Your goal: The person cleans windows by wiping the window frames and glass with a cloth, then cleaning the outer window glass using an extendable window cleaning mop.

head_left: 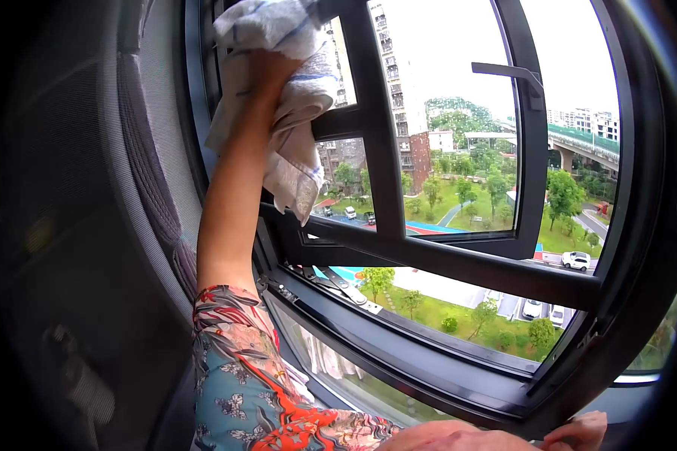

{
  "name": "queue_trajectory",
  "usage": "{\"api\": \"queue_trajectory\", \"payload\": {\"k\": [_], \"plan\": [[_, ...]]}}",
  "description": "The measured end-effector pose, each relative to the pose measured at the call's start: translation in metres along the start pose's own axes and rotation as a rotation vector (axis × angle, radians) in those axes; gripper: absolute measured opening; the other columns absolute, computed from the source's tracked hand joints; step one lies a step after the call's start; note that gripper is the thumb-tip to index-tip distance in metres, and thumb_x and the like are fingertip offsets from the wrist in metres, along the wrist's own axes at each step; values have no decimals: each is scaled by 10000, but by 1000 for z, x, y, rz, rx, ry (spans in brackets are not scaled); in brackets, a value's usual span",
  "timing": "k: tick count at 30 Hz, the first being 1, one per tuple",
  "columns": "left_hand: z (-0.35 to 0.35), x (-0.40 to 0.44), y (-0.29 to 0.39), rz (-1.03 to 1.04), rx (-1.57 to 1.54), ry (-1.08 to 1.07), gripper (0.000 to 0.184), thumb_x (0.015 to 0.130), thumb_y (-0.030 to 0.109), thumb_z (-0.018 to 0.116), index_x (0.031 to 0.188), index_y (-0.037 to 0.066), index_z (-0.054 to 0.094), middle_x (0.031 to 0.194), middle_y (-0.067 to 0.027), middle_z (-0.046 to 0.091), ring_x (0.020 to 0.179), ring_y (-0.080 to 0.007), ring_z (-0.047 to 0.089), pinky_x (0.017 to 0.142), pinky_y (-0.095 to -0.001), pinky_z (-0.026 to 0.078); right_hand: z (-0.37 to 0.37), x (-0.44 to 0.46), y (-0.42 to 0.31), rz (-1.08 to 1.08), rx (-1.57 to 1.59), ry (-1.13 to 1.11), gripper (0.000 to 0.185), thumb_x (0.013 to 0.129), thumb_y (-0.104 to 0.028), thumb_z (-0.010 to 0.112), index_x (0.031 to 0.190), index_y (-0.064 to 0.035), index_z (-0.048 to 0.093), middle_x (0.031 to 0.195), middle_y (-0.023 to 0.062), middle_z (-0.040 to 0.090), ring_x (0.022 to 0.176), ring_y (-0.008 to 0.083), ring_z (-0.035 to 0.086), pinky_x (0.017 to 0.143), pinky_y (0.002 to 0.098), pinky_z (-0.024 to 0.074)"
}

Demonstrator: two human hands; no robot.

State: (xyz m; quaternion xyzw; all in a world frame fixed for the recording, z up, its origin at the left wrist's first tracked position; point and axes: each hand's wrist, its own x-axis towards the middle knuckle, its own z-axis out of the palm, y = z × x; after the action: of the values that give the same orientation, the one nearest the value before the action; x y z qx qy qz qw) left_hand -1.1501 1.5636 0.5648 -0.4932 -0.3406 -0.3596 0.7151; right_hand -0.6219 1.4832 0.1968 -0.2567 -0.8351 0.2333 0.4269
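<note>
My left hand [273,69] is raised at the upper left, closed on a white cloth with blue stripes [305,89]. The cloth is bunched over the fingers, hangs down beside the wrist and lies against the dark window frame [365,124]. At the bottom right edge, my right hand [579,431] shows only in part, its fingers curled near the lower frame; what they hold, if anything, is hidden.
An opened sash with a dark handle [504,70] and wet glass stands beyond the frame. A metal hinge arm [346,286] joins it to the sill [429,346]. A gathered grey curtain [147,150] hangs at left. Trees, cars and buildings are outside.
</note>
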Motion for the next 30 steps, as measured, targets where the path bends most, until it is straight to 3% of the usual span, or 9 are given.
{"api": "queue_trajectory", "payload": {"k": [5, 10, 14, 17, 18, 20, 23, 27, 30], "plan": [[-28, -54, -69, -272, 376, -474, 638, 641, 409, 713, 1139, 56, 529, 1107, -177, 571, 1055, -321, 531, 897, -396, 411, -1, 1, 5, 112, 164, 13, 94, 638, -127, 648, 671, -41, 625, 552, 92, 568, 477, 232, 539, 455, 327, 385], [-58, -47, -50, -264, 615, -759, 605, 672, 383, 689, 1158, 63, 524, 1129, -173, 564, 1076, -319, 518, 905, -390, 409, -6, 2, 5, 160, 225, -11, 101, 661, -144, 637, 673, -44, 632, 576, 88, 581, 499, 227, 547, 471, 323, 397], [-71, -35, -41, -285, 460, -624, 580, 697, 362, 669, 1174, 68, 520, 1146, -169, 559, 1092, -317, 508, 911, -385, 407, -9, -1, 5, 154, 251, -13, 112, 680, -157, 627, 675, -46, 638, 596, 84, 591, 516, 224, 553, 485, 319, 406], [-52, -39, -125, -643, -129, -433, 392, 759, 193, 577, 1087, -22, 571, 1061, -177, 594, 986, -249, 564, 828, -343, 443, -11, 2, 4, 152, 269, -22, 124, 693, -168, 620, 676, -47, 642, 611, 81, 598, 529, 221, 557, 494, 317, 413], [-73, -16, -103, -938, -476, -399, 410, 751, 198, 601, 1050, -82, 570, 1060, -167, 587, 976, -236, 557, 829, -329, 439, -10, 4, 4, 142, 276, -21, 128, 698, -171, 618, 677, -47, 643, 616, 80, 601, 534, 220, 558, 498, 316, 415], [-60, 15, -93, -1174, -669, 61, 498, 775, 304, 610, 1058, -103, 555, 1099, -175, 564, 996, -251, 542, 848, -342, 430, -10, 5, 1, 160, 257, -26, 141, 699, -183, 616, 676, -46, 638, 610, 82, 594, 543, 226, 555, 505, 324, 414], [-15, 43, -133, -1221, -699, 116, 720, 795, 559, 535, 1159, -60, 496, 1128, -159, 544, 975, -253, 541, 854, -349, 431, -12, 6, -6, 198, 221, -27, 160, 700, -200, 613, 674, -43, 631, 603, 84, 583, 556, 234, 550, 516, 337, 411], [29, 58, -158, -1090, -1000, 133, 628, 837, 554, 472, 1090, -19, 520, 1054, -119, 557, 934, -215, 544, 806, -338, 444, -4, 0, -34, 519, 188, 199, 153, 683, -200, 616, 656, -49, 617, 591, 78, 554, 577, 242, 533, 541, 355, 402], [39, 65, -155, -963, -1086, 168, 535, 879, 534, 416, 987, 25, 541, 966, -86, 566, 884, -177, 549, 750, -323, 455, -12, -1, -16, 391, 230, 48, 150, 717, -151, 585, 640, -22, 595, 583, 71, 550, 564, 187, 529, 518, 335, 397]]}}
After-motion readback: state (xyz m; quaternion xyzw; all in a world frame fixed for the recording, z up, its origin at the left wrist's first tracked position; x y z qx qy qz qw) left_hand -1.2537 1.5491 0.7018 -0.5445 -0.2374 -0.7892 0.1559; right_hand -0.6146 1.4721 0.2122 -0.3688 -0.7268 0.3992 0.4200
